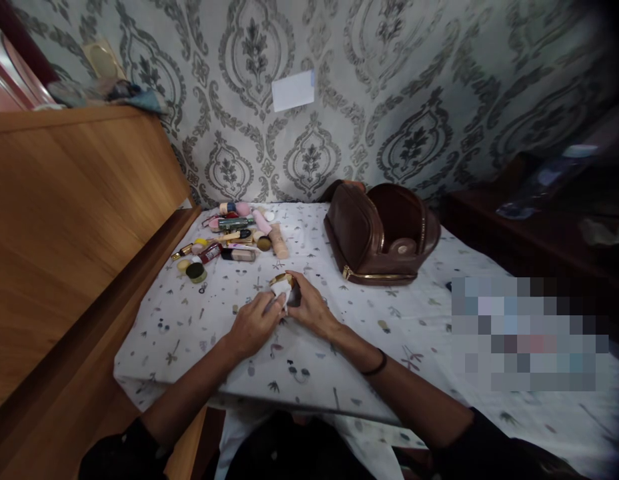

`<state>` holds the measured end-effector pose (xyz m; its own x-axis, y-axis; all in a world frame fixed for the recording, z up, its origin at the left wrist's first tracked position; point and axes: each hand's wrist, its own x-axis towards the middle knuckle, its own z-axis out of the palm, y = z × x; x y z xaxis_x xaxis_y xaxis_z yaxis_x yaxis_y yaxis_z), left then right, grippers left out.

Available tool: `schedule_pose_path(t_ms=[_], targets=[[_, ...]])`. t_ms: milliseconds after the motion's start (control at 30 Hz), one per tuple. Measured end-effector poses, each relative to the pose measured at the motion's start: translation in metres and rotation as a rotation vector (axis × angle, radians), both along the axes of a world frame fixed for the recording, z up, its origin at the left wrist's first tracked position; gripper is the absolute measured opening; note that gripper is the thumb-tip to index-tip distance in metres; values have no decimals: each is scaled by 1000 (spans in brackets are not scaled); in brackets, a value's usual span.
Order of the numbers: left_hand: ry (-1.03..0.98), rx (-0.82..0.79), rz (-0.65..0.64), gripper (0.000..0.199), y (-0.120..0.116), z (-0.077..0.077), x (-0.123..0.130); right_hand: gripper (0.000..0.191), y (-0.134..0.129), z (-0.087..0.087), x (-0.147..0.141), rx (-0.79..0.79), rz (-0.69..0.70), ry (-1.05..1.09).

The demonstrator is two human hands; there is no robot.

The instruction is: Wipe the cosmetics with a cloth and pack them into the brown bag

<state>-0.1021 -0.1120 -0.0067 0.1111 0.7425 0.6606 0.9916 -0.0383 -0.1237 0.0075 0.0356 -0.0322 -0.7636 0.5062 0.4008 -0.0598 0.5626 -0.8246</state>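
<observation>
Head view shows the small container [277, 278] between the two hands: the right hand [313, 308] grips its right side, the left hand [254, 323] holds white tissue [282, 289] against it. Its long axis is unclear.

A white card [293, 91] sits slightly askew on a patterned wall [334, 40], a wall plate [103, 60] to its left. Rumpled cloth [142, 99] lies atop a wooden cabinet [84, 180]; at right, a clear bottle [544, 180] with a pale cap leans over dark furniture [569, 243].
</observation>
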Motion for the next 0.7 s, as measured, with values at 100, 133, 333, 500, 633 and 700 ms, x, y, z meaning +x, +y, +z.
schedule_pose_path(t_ms=[100, 133, 333, 500, 633, 700], targets=[[-1, -44, -45, 27, -1, 5, -2, 68, -1, 1, 0, -18, 23, 21], [-10, -60, -57, 27, -2, 6, -3, 67, -1, 2, 1, -27, 30, 27], [-197, -37, -64, 30, -3, 10, -6, 65, -3, 8, 3, -19, 29, -34], [-300, -36, -32, 34, 0, 14, -8, 64, -3, 6, 3, 72, 102, -6], [-320, -107, 56, 40, 2, 13, -13, 70, -1, 1, 3, 86, 94, -14], [-318, -135, 113, 45, 3, 10, -15, 72, -1, 0, 3, 84, 79, -12]])
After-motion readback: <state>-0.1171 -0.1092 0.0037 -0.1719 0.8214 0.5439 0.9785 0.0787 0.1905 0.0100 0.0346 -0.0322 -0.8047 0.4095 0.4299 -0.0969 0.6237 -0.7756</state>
